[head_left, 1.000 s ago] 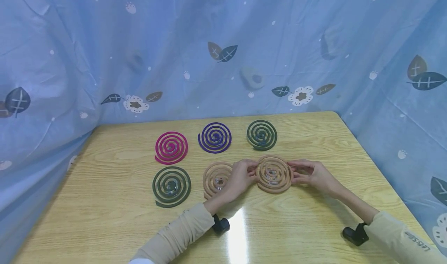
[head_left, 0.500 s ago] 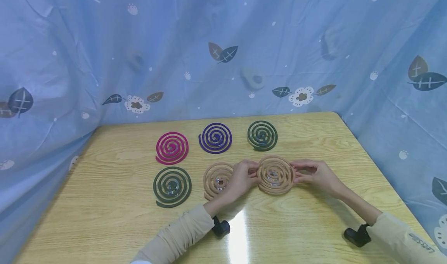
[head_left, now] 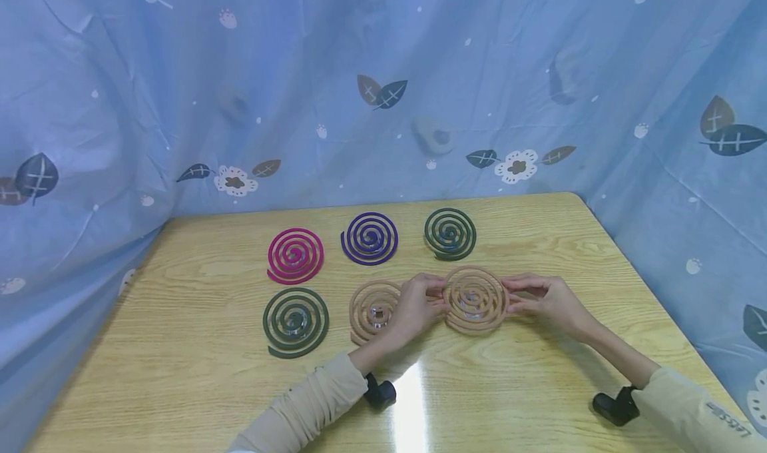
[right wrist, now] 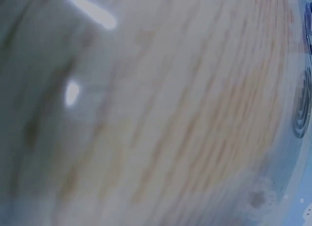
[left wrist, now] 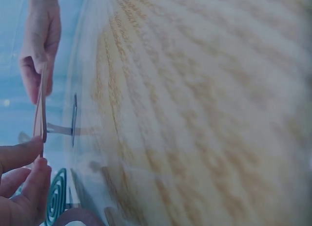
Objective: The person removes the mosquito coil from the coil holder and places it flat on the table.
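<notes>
We find the tan coil [head_left: 476, 300] lying directly between the two hands, and we judge this to be the governing relation. It is off the fingertips of the left hand [head_left: 416, 306] to that hand's right, and off those of the right hand [head_left: 548, 303] to its left. Being round, it has no long axis in its face; the left wrist view shows it nearly edge-on. Neither hand is nearer: both touch it, at opposite rims.

We record the left hand pinching the near rim between thumb and fingers, and the right hand likewise at its own side. The right wrist view shows no fingers. The coil appears raised off the table [head_left: 509, 386]; its strands look doubled, and we cannot tell whether it is one piece.

Just left of the left hand, partly hidden by it, lies a second tan coil [head_left: 367, 312]. Beyond the held coil, ahead of both hands, lies a dark green coil [head_left: 451, 233].
</notes>
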